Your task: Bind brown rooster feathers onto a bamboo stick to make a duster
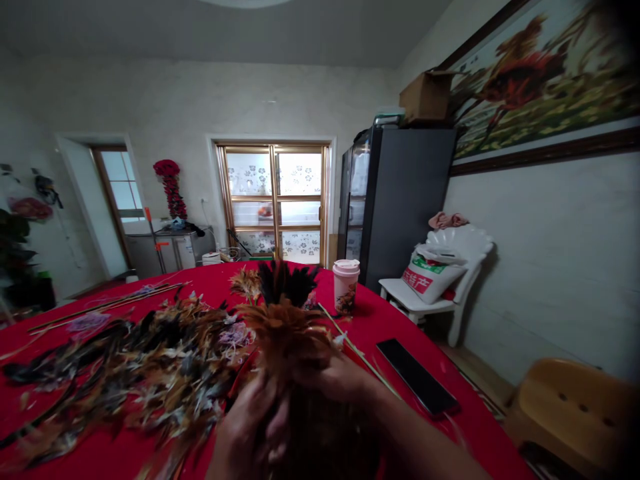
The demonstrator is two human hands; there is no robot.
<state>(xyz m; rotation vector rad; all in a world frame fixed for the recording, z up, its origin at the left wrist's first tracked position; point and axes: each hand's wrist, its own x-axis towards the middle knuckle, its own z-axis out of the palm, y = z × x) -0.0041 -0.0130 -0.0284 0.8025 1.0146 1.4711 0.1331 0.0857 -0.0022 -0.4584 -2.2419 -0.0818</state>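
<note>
Both my hands are low in the middle of the view, closed around a bundle of brown and black rooster feathers, a partly hidden feather duster (285,340). My left hand (245,427) grips the lower feathers, and my right hand (330,380) wraps across them higher up. A large heap of loose feathers (125,373) lies to the left of my hands on a red tablecloth (400,327). Purple thread (235,335) sits on the heap's right side. A thin bamboo stick (355,353) runs beside my right hand. The duster's core is hidden by the feathers and my fingers.
Thin sticks (100,303) lie at the table's far left. A black phone (417,377) and a pink-and-white lidded cup (346,285) stand on the right. Beyond the table's edge are a white chair (467,267) holding a bag, a dark refrigerator (400,200) and a yellow chair (575,413).
</note>
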